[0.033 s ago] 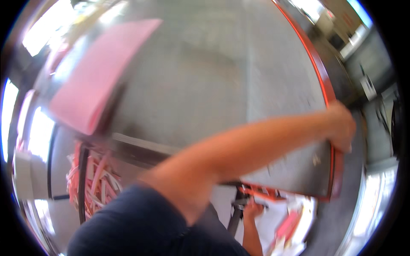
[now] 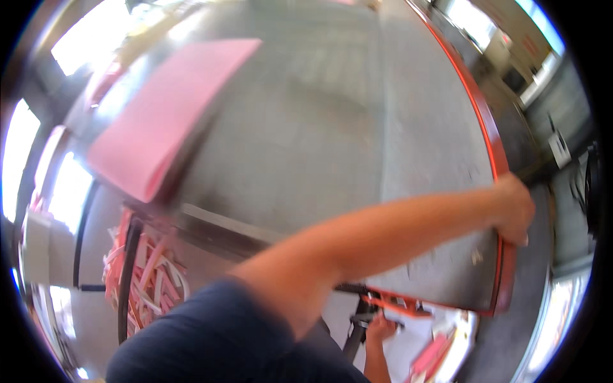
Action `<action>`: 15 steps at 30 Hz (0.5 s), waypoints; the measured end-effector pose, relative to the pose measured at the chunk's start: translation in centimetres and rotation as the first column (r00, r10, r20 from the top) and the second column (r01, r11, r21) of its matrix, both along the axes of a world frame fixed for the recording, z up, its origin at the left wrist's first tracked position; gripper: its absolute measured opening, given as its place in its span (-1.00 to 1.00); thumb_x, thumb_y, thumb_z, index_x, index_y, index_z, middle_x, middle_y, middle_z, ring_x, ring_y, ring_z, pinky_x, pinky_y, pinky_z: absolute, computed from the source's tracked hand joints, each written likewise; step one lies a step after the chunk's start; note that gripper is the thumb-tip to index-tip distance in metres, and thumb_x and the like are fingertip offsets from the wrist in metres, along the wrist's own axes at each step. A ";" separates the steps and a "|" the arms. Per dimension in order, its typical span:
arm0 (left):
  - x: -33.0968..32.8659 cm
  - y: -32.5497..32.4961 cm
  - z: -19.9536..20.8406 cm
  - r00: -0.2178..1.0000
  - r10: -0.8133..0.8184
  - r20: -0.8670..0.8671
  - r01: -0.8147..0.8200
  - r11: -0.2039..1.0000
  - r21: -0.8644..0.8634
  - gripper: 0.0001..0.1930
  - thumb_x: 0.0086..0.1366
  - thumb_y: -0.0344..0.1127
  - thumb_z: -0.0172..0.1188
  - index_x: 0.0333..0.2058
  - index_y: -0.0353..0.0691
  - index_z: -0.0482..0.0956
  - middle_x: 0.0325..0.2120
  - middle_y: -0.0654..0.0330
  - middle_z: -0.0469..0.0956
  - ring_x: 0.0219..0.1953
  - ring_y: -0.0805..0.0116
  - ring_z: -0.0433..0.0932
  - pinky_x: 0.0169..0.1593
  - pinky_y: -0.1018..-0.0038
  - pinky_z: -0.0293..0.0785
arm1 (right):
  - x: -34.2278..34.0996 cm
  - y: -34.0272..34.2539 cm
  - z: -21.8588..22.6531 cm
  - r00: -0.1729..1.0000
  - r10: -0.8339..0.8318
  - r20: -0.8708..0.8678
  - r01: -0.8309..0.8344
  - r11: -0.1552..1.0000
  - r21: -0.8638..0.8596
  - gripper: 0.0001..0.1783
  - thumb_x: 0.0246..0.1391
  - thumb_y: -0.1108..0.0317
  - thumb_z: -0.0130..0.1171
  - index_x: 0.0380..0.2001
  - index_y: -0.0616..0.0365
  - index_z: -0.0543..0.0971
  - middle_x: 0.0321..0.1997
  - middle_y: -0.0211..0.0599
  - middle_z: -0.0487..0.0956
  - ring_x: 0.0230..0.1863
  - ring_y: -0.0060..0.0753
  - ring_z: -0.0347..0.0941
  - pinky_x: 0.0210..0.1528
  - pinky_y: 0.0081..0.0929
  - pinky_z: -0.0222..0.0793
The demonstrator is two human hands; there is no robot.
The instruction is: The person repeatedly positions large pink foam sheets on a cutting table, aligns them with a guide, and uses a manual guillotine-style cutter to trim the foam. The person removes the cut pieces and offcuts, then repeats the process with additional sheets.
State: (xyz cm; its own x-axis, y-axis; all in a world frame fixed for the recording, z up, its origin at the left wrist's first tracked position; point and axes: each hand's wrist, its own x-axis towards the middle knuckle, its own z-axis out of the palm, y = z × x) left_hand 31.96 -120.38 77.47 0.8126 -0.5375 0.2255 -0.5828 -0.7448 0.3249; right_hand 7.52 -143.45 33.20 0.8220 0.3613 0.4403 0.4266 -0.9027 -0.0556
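My left arm stretches across the near end of a large grey metal-topped table point(image 2: 300, 140). At the near right corner, my left hand point(image 2: 514, 209) is closed over the red edge rail point(image 2: 483, 124), with most fingers hidden on the outer side. Lower down, beneath the table's near edge, my right hand point(image 2: 381, 327) looks closed around a dark handle point(image 2: 363, 319), small and blurred, beside an orange-red bar point(image 2: 399, 305). On the table's left side lies a folded pink sheet point(image 2: 169, 112), which neither hand touches.
Below the table's left end is a heap of pink and white strips point(image 2: 150, 274) behind a dark post point(image 2: 129, 274). More pink and white scraps point(image 2: 434, 351) lie at the lower right. A cardboard box point(image 2: 520, 35) stands at the far right.
The whole view has shifted a little, so the table, sheet and arms appear slightly lower and to the right. Both hands keep their places on the rail and the handle.
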 end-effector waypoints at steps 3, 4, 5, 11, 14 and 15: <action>1.5 0.3 -1.2 0.999 -0.015 0.031 0.017 0.997 -0.071 -0.53 0.20 0.20 0.12 -0.21 -0.04 0.75 -0.29 0.12 0.71 -0.11 0.06 0.65 -0.10 0.14 0.53 | 0.3 -2.0 -3.5 0.979 -0.132 -0.155 0.111 0.985 -0.134 -0.49 0.25 0.13 0.07 -0.71 0.19 0.59 -0.66 -0.02 0.52 -0.53 0.12 0.43 -0.29 0.01 0.28; 2.1 0.7 -2.0 0.999 0.005 0.043 -0.001 0.996 -0.087 -0.54 0.18 0.19 0.15 -0.24 -0.04 0.75 -0.32 0.11 0.70 -0.14 0.05 0.66 -0.11 0.14 0.53 | 1.3 -1.5 -3.7 0.980 -0.127 -0.154 0.113 0.989 -0.097 -0.45 0.25 0.11 0.07 -0.77 0.19 0.57 -0.69 0.00 0.50 -0.53 0.13 0.43 -0.31 0.01 0.27; 2.8 1.2 -2.2 0.998 0.019 0.055 -0.012 0.993 -0.117 -0.55 0.17 0.18 0.17 -0.26 -0.05 0.75 -0.36 0.10 0.70 -0.16 0.05 0.66 -0.13 0.14 0.53 | 1.7 -1.2 -3.0 0.980 -0.130 -0.152 0.120 0.990 -0.073 -0.41 0.25 0.10 0.07 -0.83 0.18 0.55 -0.72 0.01 0.48 -0.52 0.13 0.43 -0.32 0.00 0.26; -1.6 4.8 -7.0 0.917 0.129 0.378 0.165 0.741 -0.651 -0.56 0.22 -0.13 0.28 0.02 -0.23 0.53 0.00 -0.05 0.57 0.13 -0.04 0.48 0.14 0.16 0.41 | 1.0 1.1 -2.5 0.979 -0.100 -0.180 0.073 0.986 -0.152 -0.44 0.28 0.04 0.00 -0.67 0.22 0.59 -0.59 -0.01 0.55 -0.44 0.05 0.50 -0.25 -0.03 0.34; -5.8 10.5 -15.6 0.919 0.175 0.353 0.099 0.766 -0.636 -0.37 0.30 -0.22 0.23 0.28 -0.22 0.24 0.30 -0.01 0.28 0.31 -0.07 0.28 0.38 0.12 0.20 | 1.1 3.2 -2.8 0.961 -0.099 -0.257 0.063 0.988 -0.144 -0.45 0.30 0.02 -0.05 -0.58 0.22 0.61 -0.50 0.01 0.59 -0.36 0.08 0.52 -0.21 0.00 0.36; -7.9 13.9 -19.7 0.951 0.191 0.244 -0.004 0.796 -0.605 -0.41 0.31 -0.17 0.22 0.27 -0.16 0.29 0.26 0.03 0.34 0.28 -0.02 0.33 0.34 0.15 0.26 | 1.0 4.6 -3.2 0.955 -0.075 -0.286 0.039 0.991 -0.130 -0.45 0.31 0.01 -0.07 -0.55 0.22 0.61 -0.47 0.02 0.60 -0.34 0.09 0.53 -0.19 0.00 0.37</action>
State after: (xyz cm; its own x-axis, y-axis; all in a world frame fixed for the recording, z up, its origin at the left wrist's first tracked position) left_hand 24.04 -106.44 57.76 0.7049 -0.1434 0.6946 -0.6518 -0.5173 0.5546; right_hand 8.51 -138.90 29.95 0.9283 0.3462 0.1360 0.3562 -0.9327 -0.0571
